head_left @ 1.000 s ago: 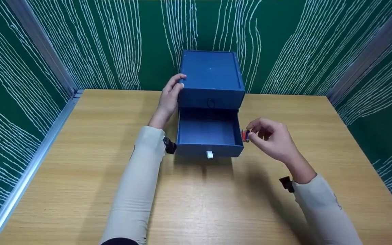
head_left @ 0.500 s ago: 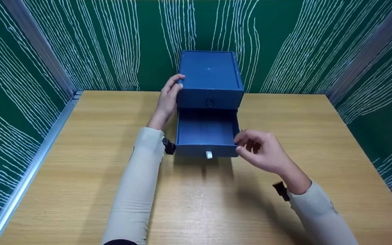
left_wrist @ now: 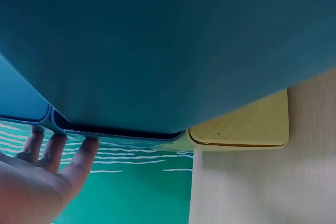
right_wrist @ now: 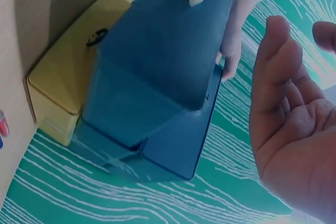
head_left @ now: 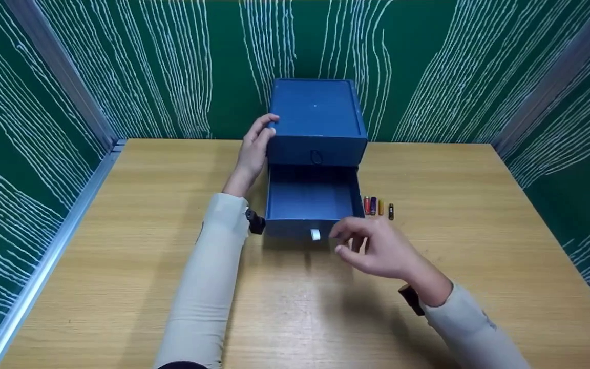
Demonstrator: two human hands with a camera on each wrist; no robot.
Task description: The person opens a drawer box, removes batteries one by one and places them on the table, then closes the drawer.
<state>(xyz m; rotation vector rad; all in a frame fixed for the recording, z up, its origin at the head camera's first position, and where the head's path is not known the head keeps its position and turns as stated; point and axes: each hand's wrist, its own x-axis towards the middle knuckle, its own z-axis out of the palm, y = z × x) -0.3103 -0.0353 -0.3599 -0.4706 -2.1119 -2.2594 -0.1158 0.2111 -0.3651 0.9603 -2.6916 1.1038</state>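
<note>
A small drawer cabinet stands at the back of the table, blue above with a yellow lower drawer. Its middle blue drawer is pulled out, with a white loop tab on the front; no objects show inside. My left hand rests on the cabinet's upper left side, its fingers reaching along the edge. Just in front of the drawer's right front corner, my right hand hovers with loosely bent fingers and thumb apart, holding nothing. Several small batteries stand or lie in a row right of the drawer.
The wooden table is bounded by green panels with white wavy lines at the back and sides. A black loop hangs on the closed top drawer. The pulled-out drawer juts over the table.
My right hand has moved from beside the batteries, past the drawer's right front corner, to in front of the drawer, uncovering the whole battery row. My left hand has stayed on the cabinet.
</note>
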